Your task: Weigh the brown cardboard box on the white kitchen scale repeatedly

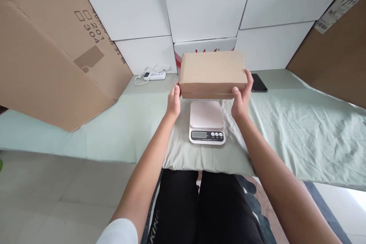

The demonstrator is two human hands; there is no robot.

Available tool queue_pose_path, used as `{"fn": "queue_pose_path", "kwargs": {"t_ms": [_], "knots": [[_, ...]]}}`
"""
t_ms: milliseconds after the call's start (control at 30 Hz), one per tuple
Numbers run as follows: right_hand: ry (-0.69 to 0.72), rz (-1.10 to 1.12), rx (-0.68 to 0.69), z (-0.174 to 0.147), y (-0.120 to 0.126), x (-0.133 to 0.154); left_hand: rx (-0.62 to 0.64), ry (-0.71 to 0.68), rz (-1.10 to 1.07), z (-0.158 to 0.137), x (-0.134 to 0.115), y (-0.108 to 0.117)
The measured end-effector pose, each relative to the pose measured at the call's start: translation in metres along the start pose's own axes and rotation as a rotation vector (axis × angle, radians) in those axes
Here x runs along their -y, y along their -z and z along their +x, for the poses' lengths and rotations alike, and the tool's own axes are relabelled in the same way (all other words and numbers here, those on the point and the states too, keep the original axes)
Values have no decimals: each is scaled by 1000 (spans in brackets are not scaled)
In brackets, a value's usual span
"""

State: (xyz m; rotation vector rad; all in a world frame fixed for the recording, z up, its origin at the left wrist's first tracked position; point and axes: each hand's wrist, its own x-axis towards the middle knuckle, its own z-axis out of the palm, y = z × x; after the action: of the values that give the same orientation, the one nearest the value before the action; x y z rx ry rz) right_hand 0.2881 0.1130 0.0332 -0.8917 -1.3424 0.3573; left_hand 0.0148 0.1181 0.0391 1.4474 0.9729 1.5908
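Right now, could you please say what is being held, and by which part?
The small cardboard box: left hand at its left end, right hand at its right end.

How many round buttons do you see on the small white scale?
3, all on the front of the scale, in one row to the right of its display: the left button, the middle button and the right button. None looks hidden.

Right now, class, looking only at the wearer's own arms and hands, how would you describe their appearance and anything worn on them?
The left hand and right hand are both ungloved, and no watch shows on either wrist. The left forearm is bare below a plain white sleeve; the right forearm is bare too, its sleeve out of view.
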Motion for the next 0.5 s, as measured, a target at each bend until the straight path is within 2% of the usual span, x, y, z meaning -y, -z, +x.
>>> {"fn": "queue_pose_path", "kwargs": {"t_ms": [100,200,300,433,500], "knots": [[-3,-4,-16,3,-10,-33,-19,90,-34,14,35,-6],[-41,2,23,-2,-12,-57,-32,139,-58,14,58,-7],[-104,6,48,-3,-12,-67,-32,175,-75,12,67,-5],[-212,19,47,0,-13,-69,-29,196,-62,14,71,-5],[-223,13,56,2,-12,-69,-28,212,-49,16,72,-3]]}}
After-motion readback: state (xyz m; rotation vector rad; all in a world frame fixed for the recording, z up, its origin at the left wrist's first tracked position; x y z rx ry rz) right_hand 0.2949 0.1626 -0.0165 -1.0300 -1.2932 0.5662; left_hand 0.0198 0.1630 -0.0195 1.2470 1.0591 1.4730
